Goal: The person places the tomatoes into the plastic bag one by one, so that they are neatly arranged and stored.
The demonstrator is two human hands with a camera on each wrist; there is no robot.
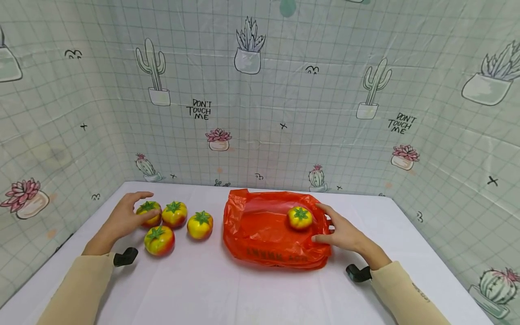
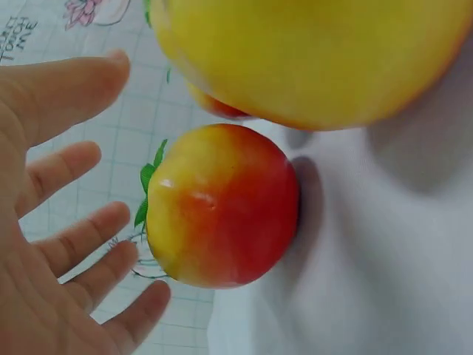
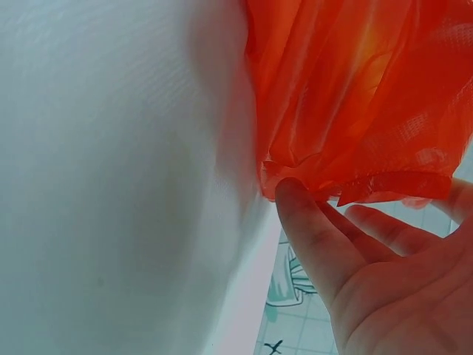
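The left hand (image 1: pixel 123 219) lies open with fingers spread, holding nothing, its fingertips against the far-left tomato (image 1: pixel 149 213) of four (image 1: pixel 174 214) clustered on the white table (image 1: pixel 203 289). At the cluster's 3 o'clock lies an orange bag (image 1: pixel 260 234) with a fifth tomato (image 1: pixel 300 218) on it. The right hand (image 1: pixel 341 230), fingers loosely extended, touches the bag's right edge, at that tomato's 3 o'clock.

Five tomatoes: four on the table (image 1: pixel 203 289), one on the single orange bag (image 1: pixel 260 234).
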